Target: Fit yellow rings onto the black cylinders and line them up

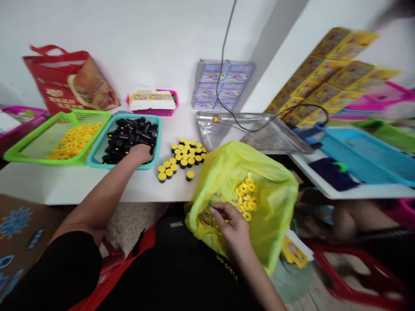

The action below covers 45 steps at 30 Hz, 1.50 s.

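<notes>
— Fingers of the right hand (219,211) bunched over small multicoloured pieces (207,217) inside a yellow-green plastic bag (275,203): grasping anything?

— Cannot tell. They curl down onto the heap, with no piece clearly pinched. Yellow rings (247,194) lie just beside them in the same bag, its mouth spread wide, apparently to let the hand in.

— And the left hand (141,153)?

— Reaching across a white table (65,185), resting on black cylinders (129,134) heaped in a teal plastic basket (158,134). Its fingers are hidden behind the back of the hand, so clenched or released is unclear.

— Why this layout?

— Seemingly for reach. The teal basket sits at the table's front, beside a green basket (94,114) of loose yellow discs (76,140). Black cylinders with yellow caps (186,157) stand in a loose cluster on the tabletop between basket and bag, apparently within easy range of both hands.
</notes>
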Motion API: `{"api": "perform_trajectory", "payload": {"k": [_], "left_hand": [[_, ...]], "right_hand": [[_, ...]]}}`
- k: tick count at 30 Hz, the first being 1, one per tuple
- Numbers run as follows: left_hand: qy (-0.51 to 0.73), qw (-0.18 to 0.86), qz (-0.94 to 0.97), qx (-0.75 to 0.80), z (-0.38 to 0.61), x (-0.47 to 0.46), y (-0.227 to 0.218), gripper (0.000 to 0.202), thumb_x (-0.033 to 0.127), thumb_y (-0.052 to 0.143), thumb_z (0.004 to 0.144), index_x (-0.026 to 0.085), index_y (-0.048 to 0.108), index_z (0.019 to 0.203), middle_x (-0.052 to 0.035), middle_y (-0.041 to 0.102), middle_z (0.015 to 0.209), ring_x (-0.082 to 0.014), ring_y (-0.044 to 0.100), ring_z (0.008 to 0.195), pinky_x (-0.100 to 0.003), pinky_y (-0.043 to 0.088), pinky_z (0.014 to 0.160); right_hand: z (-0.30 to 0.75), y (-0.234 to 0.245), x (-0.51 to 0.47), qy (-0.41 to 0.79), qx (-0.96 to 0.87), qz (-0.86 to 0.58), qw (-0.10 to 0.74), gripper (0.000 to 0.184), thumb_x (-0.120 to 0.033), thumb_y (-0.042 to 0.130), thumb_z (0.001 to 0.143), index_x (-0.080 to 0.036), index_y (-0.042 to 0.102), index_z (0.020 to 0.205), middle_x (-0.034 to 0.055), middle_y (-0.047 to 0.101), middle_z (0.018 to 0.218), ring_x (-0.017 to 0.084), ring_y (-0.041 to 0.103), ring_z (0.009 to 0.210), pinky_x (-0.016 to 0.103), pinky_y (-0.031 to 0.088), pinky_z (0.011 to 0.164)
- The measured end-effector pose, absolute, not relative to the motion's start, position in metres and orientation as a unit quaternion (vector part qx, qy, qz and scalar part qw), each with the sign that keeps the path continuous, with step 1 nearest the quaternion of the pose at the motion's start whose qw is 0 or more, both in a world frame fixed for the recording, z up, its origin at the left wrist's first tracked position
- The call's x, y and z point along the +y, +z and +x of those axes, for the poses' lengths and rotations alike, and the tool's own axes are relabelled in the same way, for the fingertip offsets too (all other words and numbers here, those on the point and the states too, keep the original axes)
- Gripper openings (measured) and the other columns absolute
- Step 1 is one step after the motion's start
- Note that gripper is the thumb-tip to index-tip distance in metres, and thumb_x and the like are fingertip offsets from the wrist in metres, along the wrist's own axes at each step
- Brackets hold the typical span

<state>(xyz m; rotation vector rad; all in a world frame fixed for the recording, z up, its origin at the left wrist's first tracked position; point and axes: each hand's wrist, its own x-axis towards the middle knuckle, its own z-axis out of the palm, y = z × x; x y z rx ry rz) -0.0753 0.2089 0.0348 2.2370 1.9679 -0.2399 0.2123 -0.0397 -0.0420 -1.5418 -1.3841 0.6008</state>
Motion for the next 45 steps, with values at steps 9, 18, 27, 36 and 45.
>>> {"api": "perform_trajectory", "payload": {"k": [9, 18, 27, 36, 45], "left_hand": [[0.132, -0.008, 0.688, 0.713, -0.093, 0.187, 0.058, 0.027, 0.035, 0.069, 0.079, 0.012, 0.071, 0.092, -0.0033, 0.069, 0.079, -0.0229, 0.065, 0.084, -0.028, 0.047, 0.075], [0.317, 0.444, 0.759, 0.356, 0.027, 0.044, 0.042, 0.014, 0.029, 0.073, 0.073, 0.018, 0.067, 0.078, 0.0005, 0.062, 0.067, -0.0113, 0.052, 0.057, -0.023, 0.040, 0.053], [0.298, 0.565, 0.691, 0.338, 0.056, 0.034, 0.014, 0.024, 0.039, 0.067, 0.084, 0.020, 0.062, 0.097, 0.0018, 0.057, 0.071, -0.0097, 0.051, 0.053, -0.023, 0.039, 0.050], [0.292, 0.579, 0.678, 0.347, 0.056, 0.031, 0.015, 0.020, 0.039, 0.066, 0.086, 0.019, 0.063, 0.087, 0.0011, 0.057, 0.065, -0.0108, 0.053, 0.052, -0.023, 0.035, 0.045], [0.311, 0.467, 0.793, 0.236, 0.061, 0.025, 0.006, 0.034, 0.018, 0.066, 0.079, 0.019, 0.068, 0.113, -0.0095, 0.067, 0.107, -0.0195, 0.065, 0.092, -0.024, 0.051, 0.060]], "right_hand": [[0.215, -0.036, -0.042, 0.285, -0.486, -0.620, 0.547, 0.025, -0.045, 0.071, 0.085, -0.020, 0.070, 0.085, 0.0026, 0.070, 0.074, 0.017, 0.065, 0.066, 0.030, 0.054, 0.061], [0.215, 0.000, -0.044, 0.091, -0.710, -0.550, 0.430, 0.034, -0.029, 0.069, 0.091, -0.024, 0.064, 0.124, 0.0086, 0.069, 0.104, 0.024, 0.067, 0.094, 0.040, 0.057, 0.080], [0.265, -0.033, -0.060, -0.022, -0.738, -0.664, 0.114, 0.015, -0.008, 0.063, 0.080, -0.017, 0.070, 0.090, 0.0125, 0.064, 0.088, 0.028, 0.060, 0.083, 0.036, 0.049, 0.066], [0.241, -0.051, -0.046, 0.102, -0.744, -0.642, 0.157, 0.022, -0.002, 0.064, 0.075, -0.019, 0.071, 0.087, 0.0078, 0.069, 0.088, 0.023, 0.064, 0.084, 0.034, 0.051, 0.075], [0.247, -0.035, -0.061, 0.305, -0.549, -0.576, 0.523, 0.027, -0.037, 0.080, 0.079, -0.020, 0.069, 0.096, 0.0034, 0.073, 0.087, 0.020, 0.069, 0.078, 0.035, 0.057, 0.075]]}}
